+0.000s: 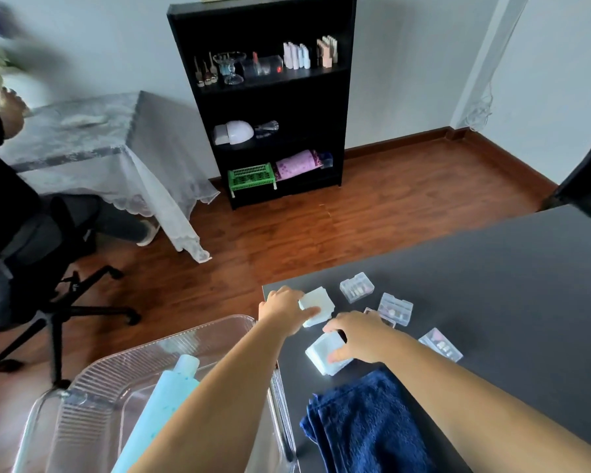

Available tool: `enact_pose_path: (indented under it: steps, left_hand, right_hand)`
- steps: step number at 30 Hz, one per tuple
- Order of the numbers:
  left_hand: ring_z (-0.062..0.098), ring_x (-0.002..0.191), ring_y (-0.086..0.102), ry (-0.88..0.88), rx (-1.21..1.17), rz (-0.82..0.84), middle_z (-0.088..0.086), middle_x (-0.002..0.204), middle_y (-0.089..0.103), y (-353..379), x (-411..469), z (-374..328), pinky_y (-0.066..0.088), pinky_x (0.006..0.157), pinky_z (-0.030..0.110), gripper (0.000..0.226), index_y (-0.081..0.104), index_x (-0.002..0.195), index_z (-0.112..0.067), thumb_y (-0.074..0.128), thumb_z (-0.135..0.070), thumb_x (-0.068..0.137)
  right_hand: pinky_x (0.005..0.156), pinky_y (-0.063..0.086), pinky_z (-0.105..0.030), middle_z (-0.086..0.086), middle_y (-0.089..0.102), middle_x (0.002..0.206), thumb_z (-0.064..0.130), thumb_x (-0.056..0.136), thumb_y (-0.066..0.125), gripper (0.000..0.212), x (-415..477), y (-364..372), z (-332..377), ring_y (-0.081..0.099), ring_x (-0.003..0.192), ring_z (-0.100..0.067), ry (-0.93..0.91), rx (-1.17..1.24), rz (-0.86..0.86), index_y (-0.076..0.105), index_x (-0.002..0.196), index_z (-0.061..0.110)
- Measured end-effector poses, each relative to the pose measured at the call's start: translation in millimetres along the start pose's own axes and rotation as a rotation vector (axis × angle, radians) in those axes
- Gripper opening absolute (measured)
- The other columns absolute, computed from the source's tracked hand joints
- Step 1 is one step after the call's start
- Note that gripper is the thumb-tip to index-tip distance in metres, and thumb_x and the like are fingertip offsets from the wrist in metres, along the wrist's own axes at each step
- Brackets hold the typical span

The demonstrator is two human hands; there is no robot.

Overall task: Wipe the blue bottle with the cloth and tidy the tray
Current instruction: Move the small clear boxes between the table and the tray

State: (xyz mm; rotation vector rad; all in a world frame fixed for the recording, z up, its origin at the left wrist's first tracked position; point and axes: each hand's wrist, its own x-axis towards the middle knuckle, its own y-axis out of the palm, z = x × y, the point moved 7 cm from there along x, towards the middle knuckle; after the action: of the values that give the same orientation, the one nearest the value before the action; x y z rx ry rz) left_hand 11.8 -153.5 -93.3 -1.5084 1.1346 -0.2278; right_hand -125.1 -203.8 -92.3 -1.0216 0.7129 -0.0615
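A clear ribbed plastic tray (123,367) is sitting at the near left edge of a dark counter (492,285), and a pale blue bottle (164,397) is lying inside it on its side. The bottle's long axis is running diagonally, its cap end pointing away from the person and toward the right, its base toward the near left; a forearm is crossing over part of it. Just right of the tray, a folded dark blue cloth (365,425) is resting on the counter. The left hand (284,307) is reaching past the tray's far corner, its fingers closing around a small frosted white box (318,307). The right hand (359,336) is gripping a second frosted box (328,356) nearer the cloth, thumb pressing on its lid. Beyond the hands, several small clear cases (357,287) are lying scattered on the counter, each holding tiny pale pieces too small to identify. A black bookshelf (263,97) is standing against the far wall.
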Motion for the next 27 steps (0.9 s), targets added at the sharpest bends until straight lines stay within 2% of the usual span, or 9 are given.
enact_pose_path:
  steps: [3, 6, 9, 12, 14, 17, 20, 23, 27]
  left_hand:
    - [0.03, 0.125, 0.046, 0.011, 0.005, 0.083, 0.011, 0.135, 0.051, 0, 3, -6, 0.042, 0.101, 0.042, 0.059, 0.051, 0.133, -0.011, 0.056, -0.051, 0.09]
    - [0.032, 0.131, 0.04, 0.007, 0.057, 0.145, 0.016, 0.142, 0.044, -2, 4, -12, 0.037, 0.104, 0.038, 0.061, 0.047, 0.136, -0.004, 0.054, -0.046, 0.093]
    - [0.033, 0.133, 0.036, -0.014, 0.111, 0.186, 0.017, 0.148, 0.034, -2, 6, -15, 0.034, 0.106, 0.038, 0.064, 0.045, 0.137, 0.0, 0.05, -0.048, 0.095]
    - [0.033, 0.128, 0.041, -0.024, 0.131, 0.215, 0.018, 0.147, 0.031, 0, 7, -16, 0.037, 0.102, 0.037, 0.064, 0.045, 0.137, 0.0, 0.048, -0.049, 0.095]
    - [0.033, 0.125, 0.045, -0.02, 0.117, 0.225, 0.018, 0.145, 0.034, 0, 8, -15, 0.038, 0.099, 0.037, 0.064, 0.046, 0.135, 0.001, 0.049, -0.049, 0.095]
    - [0.032, 0.128, 0.045, -0.008, 0.085, 0.218, 0.017, 0.144, 0.041, 1, 9, -15, 0.038, 0.1, 0.036, 0.067, 0.04, 0.138, 0.001, 0.051, -0.047, 0.094]
    - [0.03, 0.129, 0.044, -0.01, 0.011, 0.206, 0.013, 0.144, 0.044, 2, 11, -14, 0.038, 0.101, 0.036, 0.072, 0.029, 0.144, -0.003, 0.056, -0.045, 0.092]
    - [0.029, 0.13, 0.044, -0.007, -0.007, 0.215, 0.01, 0.145, 0.044, 4, 13, -13, 0.037, 0.102, 0.036, 0.073, 0.03, 0.146, -0.007, 0.058, -0.045, 0.09]
    - [0.031, 0.114, 0.056, 0.005, 0.005, 0.253, 0.014, 0.129, 0.058, 12, 12, -17, 0.045, 0.092, 0.036, 0.055, 0.054, 0.125, -0.004, 0.063, -0.042, 0.086]
  right_hand:
    - [0.1, 0.029, -0.04, 0.002, 0.053, 0.133, 0.048, 0.078, 0.066, 0.069, -1, 1, 2, 0.047, 0.123, -0.02, -0.016, 0.071, 0.033, 0.041, 0.137, 0.022]
    - [0.086, 0.035, -0.035, 0.002, 0.059, 0.119, 0.045, 0.074, 0.069, 0.06, -1, 2, 4, 0.053, 0.105, -0.019, -0.018, 0.098, 0.05, 0.051, 0.126, 0.022]
    - [0.079, 0.035, -0.035, 0.002, 0.059, 0.103, 0.047, 0.071, 0.07, 0.051, 1, 3, 2, 0.048, 0.089, -0.018, 0.005, 0.072, 0.055, 0.056, 0.11, 0.018]
    - [0.079, 0.034, -0.036, 0.0, 0.057, 0.105, 0.049, 0.07, 0.071, 0.052, 2, 4, 1, 0.045, 0.087, -0.018, 0.007, 0.068, 0.044, 0.056, 0.107, 0.016]
    - [0.069, 0.032, -0.031, -0.001, 0.057, 0.102, 0.045, 0.068, 0.073, 0.054, 1, 4, 1, 0.044, 0.085, -0.019, 0.008, 0.099, 0.051, 0.055, 0.108, 0.014]
    - [0.057, 0.032, -0.026, 0.007, 0.051, 0.099, 0.04, 0.065, 0.076, 0.057, -2, 2, -1, 0.045, 0.085, -0.017, 0.034, 0.188, 0.084, 0.048, 0.112, 0.024]
    - [0.05, 0.036, -0.023, 0.011, 0.055, 0.1, 0.039, 0.063, 0.078, 0.06, -5, -4, -5, 0.048, 0.068, -0.007, 0.03, 0.3, 0.116, 0.046, 0.113, 0.029]
    - [0.063, 0.047, -0.027, 0.01, 0.061, 0.097, 0.034, 0.064, 0.08, 0.052, -8, -16, -12, 0.058, 0.078, -0.013, 0.019, 0.381, 0.159, 0.054, 0.108, 0.028]
    - [0.073, 0.05, -0.034, 0.003, 0.067, 0.097, 0.035, 0.063, 0.08, 0.034, -9, -34, -30, 0.064, 0.085, -0.018, 0.066, 0.478, 0.122, 0.059, 0.089, 0.029]
